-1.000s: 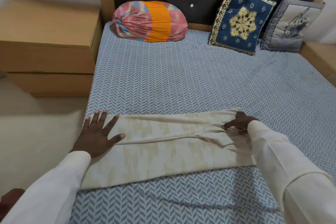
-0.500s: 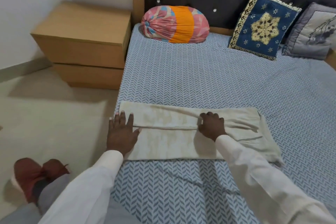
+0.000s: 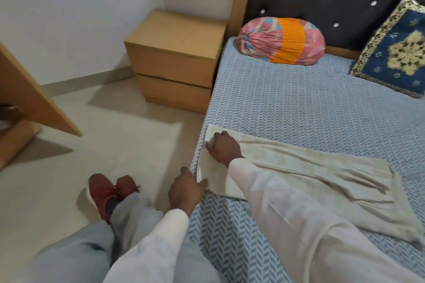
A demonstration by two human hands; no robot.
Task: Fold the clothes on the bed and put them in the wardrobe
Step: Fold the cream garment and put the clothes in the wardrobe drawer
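A cream garment, folded into a long strip, lies across the blue herringbone bed sheet with its left end at the bed's edge. My right hand sits on that left end, fingers curled around the far corner. My left hand is at the bed's edge and pinches the near left corner between thumb and fingers. The garment's right end lies rumpled behind my right sleeve.
A wooden two-drawer nightstand stands left of the bed. A slanted wooden panel shows at far left. A pink and orange bolster and a blue cushion lean on the dark headboard. My red shoes are on the beige floor.
My right hand slid from the garment's middle to its left end. My left hand came off the top and took the near left corner. The view swung left.
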